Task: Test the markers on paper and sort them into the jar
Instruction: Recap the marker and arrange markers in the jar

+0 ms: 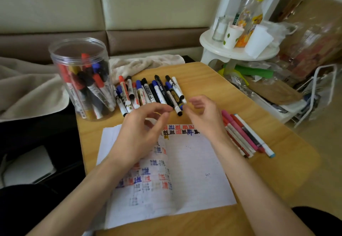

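A row of several markers (151, 92) with red, blue and black caps lies across the far side of the wooden table (277, 143). A clear plastic jar (83, 80) at the far left holds several more markers. White paper (194, 171) covered in red, blue and black test marks lies in front of me. My left hand (142, 130) and my right hand (203, 113) hover above the paper's far edge, fingers curled and apart, just short of the markers' near ends. Neither hand holds anything.
A second bundle of thinner pink, red and white pens (244, 135) lies at the right of the paper. A beige cloth (144, 63) sits behind the markers. A white stool (238, 50) with bottles and cups stands at the far right, beside clutter.
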A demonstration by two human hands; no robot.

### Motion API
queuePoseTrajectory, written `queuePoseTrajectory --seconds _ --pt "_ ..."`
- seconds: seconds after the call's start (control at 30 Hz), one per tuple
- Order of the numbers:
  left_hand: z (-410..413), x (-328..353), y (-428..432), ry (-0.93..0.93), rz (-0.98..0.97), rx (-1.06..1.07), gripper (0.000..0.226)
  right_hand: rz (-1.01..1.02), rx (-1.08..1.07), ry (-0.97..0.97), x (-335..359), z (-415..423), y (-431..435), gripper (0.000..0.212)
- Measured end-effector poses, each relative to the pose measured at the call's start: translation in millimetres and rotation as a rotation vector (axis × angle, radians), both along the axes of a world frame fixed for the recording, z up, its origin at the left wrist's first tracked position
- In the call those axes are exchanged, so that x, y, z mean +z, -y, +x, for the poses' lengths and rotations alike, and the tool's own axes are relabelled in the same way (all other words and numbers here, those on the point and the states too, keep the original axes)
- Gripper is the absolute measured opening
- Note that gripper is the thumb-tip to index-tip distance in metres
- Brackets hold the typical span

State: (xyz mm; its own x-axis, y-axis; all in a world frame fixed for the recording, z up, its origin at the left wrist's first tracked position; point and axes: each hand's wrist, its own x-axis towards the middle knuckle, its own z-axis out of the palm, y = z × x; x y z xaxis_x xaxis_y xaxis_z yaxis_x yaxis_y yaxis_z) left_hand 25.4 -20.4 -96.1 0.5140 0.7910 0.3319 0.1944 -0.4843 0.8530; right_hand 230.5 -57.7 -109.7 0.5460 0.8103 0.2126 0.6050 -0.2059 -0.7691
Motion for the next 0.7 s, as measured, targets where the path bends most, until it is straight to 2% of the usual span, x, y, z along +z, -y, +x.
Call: queuePoseTrajectory --seconds 0.23,0.5,0.6,0.7 --pt "-8.5 2.8 -2.8 0.003 0.007 0.002 0.017 -0.061 -0.108 -0.080 -7.5 9.5 -45.9 0.043" --pt "-11.7 4.8 -5.3 0.003 0.008 0.006 0.019 -0.074 -0.230 0.063 -8.8 4.5 -60.7 0.025" --pt "-11.9 4.4 -5.5 -0.002 0.011 0.010 0.019 0.025 -0.278 0.061 -4.7 0.7 -56.8 0.018" --pt "-12.3 4.3 -5.4 -0.008 0.007 0.008 0.019 0.232 -0.305 -0.008 3.5 -0.3 -41.4 0.011"
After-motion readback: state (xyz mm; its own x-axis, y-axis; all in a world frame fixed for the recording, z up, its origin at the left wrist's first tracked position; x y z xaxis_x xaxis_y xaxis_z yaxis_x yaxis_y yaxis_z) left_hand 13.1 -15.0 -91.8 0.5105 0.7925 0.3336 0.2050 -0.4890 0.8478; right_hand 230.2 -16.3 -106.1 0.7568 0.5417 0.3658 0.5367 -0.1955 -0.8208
